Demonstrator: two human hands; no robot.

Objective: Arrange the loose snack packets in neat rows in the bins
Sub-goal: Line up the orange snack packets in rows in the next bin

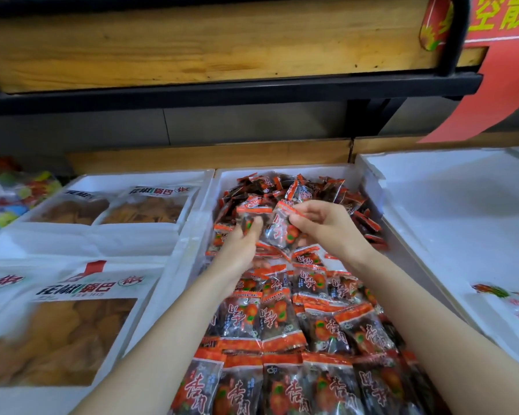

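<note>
Two hands work over the middle bin (312, 170) of three white foam bins on a shop display, each hand lifting one red-and-black snack packet above the pile. The left hand (240, 250) has its fingers curled round a packet (249, 215). The right hand (321, 223) pinches a second packet (279, 232) by its top edge between thumb and fingertips.

The job looks about half done. From the middle bin's near edge, overlapping rows (282, 324) run back to roughly its centre, perhaps four rows, though the overlap makes the count uncertain. Towards the far edge a loose heap (327, 190) of dozens of packets remains unsorted.

The left bin (138, 238) holds four large bags of crisps (81, 333), one cut off at the frame's edge. The right bin (447, 211) shows what seem to be two packets at its near right corner.
</note>
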